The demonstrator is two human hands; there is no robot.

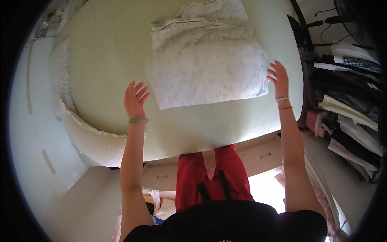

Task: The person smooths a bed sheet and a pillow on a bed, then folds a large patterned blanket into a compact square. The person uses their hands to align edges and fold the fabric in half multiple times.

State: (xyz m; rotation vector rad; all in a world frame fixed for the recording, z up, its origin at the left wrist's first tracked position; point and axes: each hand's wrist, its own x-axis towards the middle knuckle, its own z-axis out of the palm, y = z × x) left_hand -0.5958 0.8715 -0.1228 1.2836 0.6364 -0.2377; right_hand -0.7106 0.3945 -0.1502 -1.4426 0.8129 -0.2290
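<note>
A white bed cloth with a small faint print (209, 72), perhaps a quilt or sheet, lies folded in layers on the pale green bed (109, 52). Its near part is smeared by motion. Just off its left edge is my left hand (136, 99), fingers spread and holding nothing, with a green bangle at the wrist. On the other side my right hand (278, 78) hovers by the right edge, fingers apart and slightly curled. Whether its fingertips touch the fabric I cannot tell.
Ruffled pillows (90, 133) line the bed's left side against a pale wall (36, 121). Clothes (350, 105) hang or lie stacked at the right, with a fan (334, 20) behind them. Drawers (161, 173) are set into the bed's near side, by my legs.
</note>
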